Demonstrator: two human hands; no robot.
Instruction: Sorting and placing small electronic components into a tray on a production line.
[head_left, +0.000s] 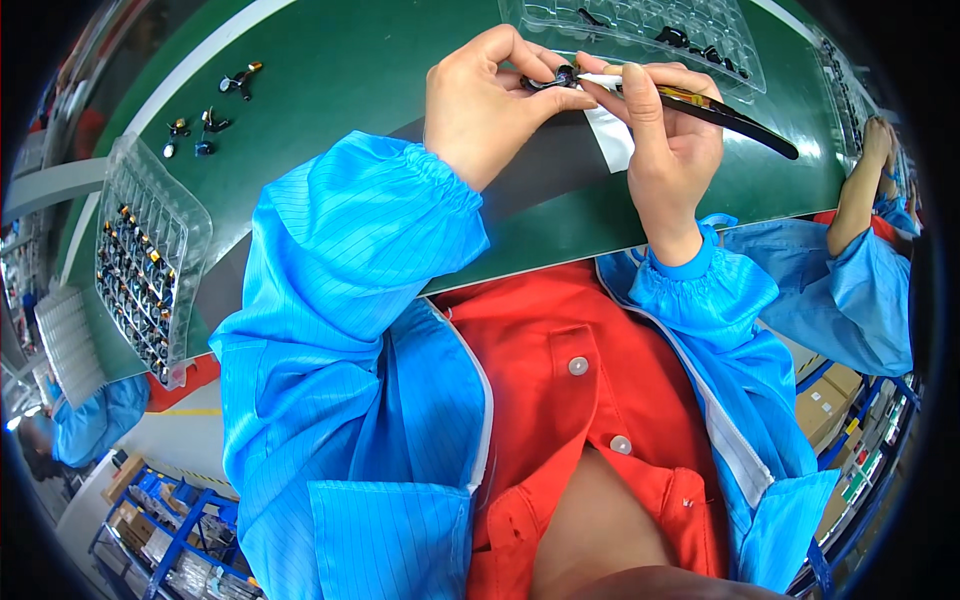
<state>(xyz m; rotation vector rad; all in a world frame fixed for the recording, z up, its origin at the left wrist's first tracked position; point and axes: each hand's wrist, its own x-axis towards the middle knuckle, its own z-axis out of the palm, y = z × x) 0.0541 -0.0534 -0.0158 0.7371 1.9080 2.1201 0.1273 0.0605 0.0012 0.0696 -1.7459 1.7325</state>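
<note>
Mid-step, by the look of it: working on a small black part (pixel 553 78). Left hand (pixel 485 105) curled, fingertips (pixel 575 98) pinching that part just ahead of them. Right hand (pixel 668 135) closed around black tweezers (pixel 720 112), white tip touching the part. Next, likely: steady, fine pressure. Part dark, glossy, tiny, partly hidden.

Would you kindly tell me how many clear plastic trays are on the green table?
2. One tray lies at the person's left, filled with small parts. The other tray lies at the top, beyond the hands, with few parts. More may lie outside the picture.
</note>
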